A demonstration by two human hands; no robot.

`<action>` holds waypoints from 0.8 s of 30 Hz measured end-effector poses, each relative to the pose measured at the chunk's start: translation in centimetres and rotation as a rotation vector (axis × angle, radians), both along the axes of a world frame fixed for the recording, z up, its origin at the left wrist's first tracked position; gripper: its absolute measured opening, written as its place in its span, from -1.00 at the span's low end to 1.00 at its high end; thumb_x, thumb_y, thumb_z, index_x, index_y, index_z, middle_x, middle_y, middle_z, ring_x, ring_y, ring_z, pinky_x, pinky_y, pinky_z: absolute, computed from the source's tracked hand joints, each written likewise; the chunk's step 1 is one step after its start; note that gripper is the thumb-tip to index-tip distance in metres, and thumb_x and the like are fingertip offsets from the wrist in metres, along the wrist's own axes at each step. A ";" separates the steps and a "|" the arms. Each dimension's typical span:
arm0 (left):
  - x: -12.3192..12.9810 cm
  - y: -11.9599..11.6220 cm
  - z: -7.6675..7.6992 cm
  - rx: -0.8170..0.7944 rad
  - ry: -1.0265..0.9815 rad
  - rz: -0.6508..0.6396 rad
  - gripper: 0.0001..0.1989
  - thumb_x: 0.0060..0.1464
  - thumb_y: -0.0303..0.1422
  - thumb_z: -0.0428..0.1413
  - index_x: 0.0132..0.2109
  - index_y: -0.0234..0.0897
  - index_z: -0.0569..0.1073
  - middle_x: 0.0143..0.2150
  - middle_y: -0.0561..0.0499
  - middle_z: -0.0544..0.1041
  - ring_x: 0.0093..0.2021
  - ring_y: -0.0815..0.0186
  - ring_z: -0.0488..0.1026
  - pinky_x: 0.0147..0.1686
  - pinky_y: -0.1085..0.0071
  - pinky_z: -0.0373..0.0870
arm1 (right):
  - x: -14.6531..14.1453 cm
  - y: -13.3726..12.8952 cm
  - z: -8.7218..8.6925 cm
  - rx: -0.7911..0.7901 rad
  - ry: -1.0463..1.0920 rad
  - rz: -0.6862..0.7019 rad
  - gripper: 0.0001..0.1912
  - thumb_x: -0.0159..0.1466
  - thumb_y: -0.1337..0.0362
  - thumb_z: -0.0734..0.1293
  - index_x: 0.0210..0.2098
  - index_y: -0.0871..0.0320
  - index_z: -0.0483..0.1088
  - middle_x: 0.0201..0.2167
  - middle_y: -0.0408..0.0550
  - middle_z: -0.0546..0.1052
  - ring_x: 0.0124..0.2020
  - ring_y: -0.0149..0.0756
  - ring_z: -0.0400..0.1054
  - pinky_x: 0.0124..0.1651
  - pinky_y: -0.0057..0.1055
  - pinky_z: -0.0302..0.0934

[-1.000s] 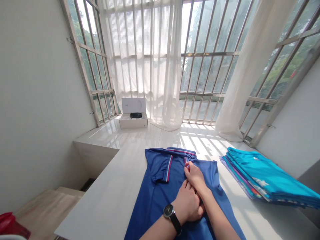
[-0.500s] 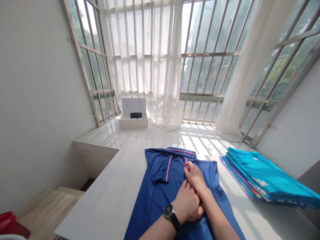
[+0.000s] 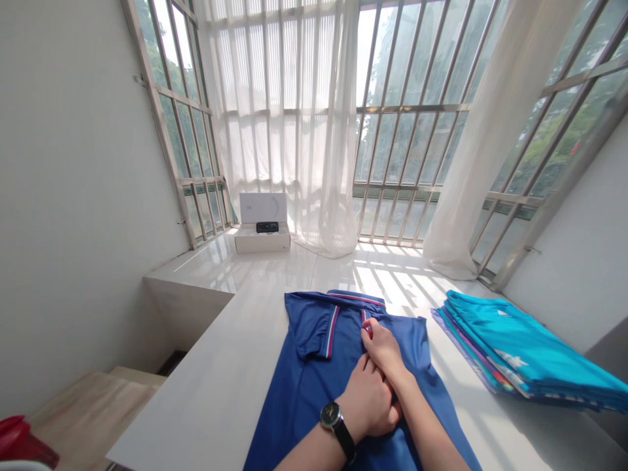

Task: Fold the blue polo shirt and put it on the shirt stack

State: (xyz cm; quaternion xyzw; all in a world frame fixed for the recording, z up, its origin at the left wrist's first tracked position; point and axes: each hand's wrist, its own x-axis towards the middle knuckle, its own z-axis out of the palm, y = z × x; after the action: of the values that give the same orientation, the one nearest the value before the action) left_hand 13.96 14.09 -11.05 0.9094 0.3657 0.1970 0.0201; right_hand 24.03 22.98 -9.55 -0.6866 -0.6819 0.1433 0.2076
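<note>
Although light and soft, the blue polo shirt [image 3: 314,386], lying flat at 12 o'clock on the white counter [image 3: 196,392], will likely drape and slide; the placket [image 3: 364,316] is judged the firmest hold. The right hand [image 3: 383,347] appears pinched there; the left hand [image 3: 367,400] is curled, grip unconfirmed.

A person's right hand [image 3: 383,348] rests its fingertips on the striped placket [image 3: 366,318] of a royal-blue polo shirt [image 3: 314,399], which lies flat on a white counter [image 3: 196,399]. The left hand [image 3: 367,400], wearing a black-strapped wristwatch [image 3: 333,417], lies on the shirt just below. Right of the shirt sits a stack of folded turquoise garments [image 3: 520,347]; far beyond it stands an open white box [image 3: 262,243].
</note>
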 end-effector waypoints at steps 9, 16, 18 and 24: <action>0.0 0.0 0.2 -0.001 0.018 -0.001 -0.36 0.27 -0.11 -0.03 0.35 -0.46 0.28 0.34 -0.33 0.31 0.36 -0.10 0.16 0.35 0.00 0.00 | 0.0 -0.2 0.2 0.002 0.001 0.002 -0.85 0.34 0.28 0.21 -0.15 0.08 0.40 -0.33 -0.09 0.59 -0.30 -0.29 0.48 -0.29 -0.45 0.11; -0.1 -0.1 0.3 -0.015 0.006 -0.007 -0.35 0.31 -0.09 -0.07 0.36 -0.46 0.25 0.34 -0.34 0.30 0.38 -0.08 0.13 0.36 0.04 0.00 | 0.0 -0.1 0.1 0.000 0.000 -0.001 -0.84 0.34 0.28 0.21 -0.14 0.09 0.40 -0.31 -0.07 0.60 -0.29 -0.27 0.48 -0.29 -0.44 0.11; -0.1 -0.1 0.3 -0.020 0.008 -0.007 -0.35 0.31 -0.09 -0.07 0.36 -0.46 0.24 0.34 -0.34 0.29 0.39 -0.08 0.12 0.36 0.03 0.00 | 0.0 -0.1 0.1 0.001 0.001 0.000 -0.85 0.34 0.28 0.21 -0.15 0.09 0.40 -0.31 -0.08 0.60 -0.29 -0.27 0.48 -0.29 -0.44 0.11; 0.0 0.0 0.2 -0.029 0.010 -0.003 -0.34 0.32 -0.08 -0.08 0.36 -0.47 0.25 0.35 -0.34 0.28 0.39 -0.08 0.12 0.37 0.03 -0.04 | 0.0 -0.1 -0.1 0.007 0.001 0.007 -0.85 0.34 0.28 0.21 -0.15 0.09 0.39 -0.32 -0.09 0.60 -0.30 -0.30 0.48 -0.30 -0.45 0.11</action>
State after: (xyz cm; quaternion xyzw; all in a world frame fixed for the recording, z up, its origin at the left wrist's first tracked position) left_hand 13.94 14.06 -10.85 0.9106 0.3671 0.1870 0.0320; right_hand 24.07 22.92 -9.60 -0.6834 -0.6846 0.1420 0.2099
